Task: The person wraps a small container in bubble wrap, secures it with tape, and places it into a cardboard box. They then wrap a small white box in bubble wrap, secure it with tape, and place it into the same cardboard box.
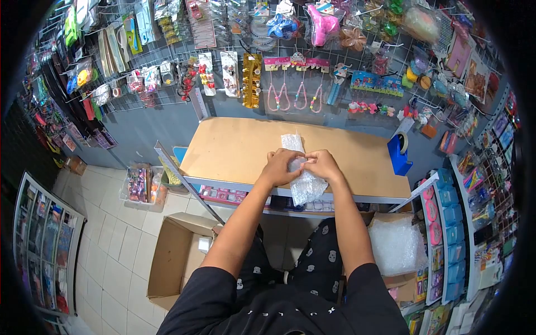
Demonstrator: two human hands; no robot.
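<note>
A strip of clear bubble wrap (309, 190) lies across the front of the wooden table, its near end hanging over the edge. On the strip is a small whitish rounded item (296, 163), whose exact kind I cannot make out. My left hand (281, 167) is closed around its left side, fingers curled over the top. From the right, my right hand (322, 166) pinches at the item's edge, thumb and fingertips together. Both hands meet just above the wrap, and the fingers partly hide the item.
A blue tape dispenser (399, 153) stands at the right end of the table (234, 148). Folded bubble wrap (395, 245) fills a box at my right. An open cardboard box (173, 259) holding a small white box (204, 244) is at my left. Packaged accessories hang on the wall rack.
</note>
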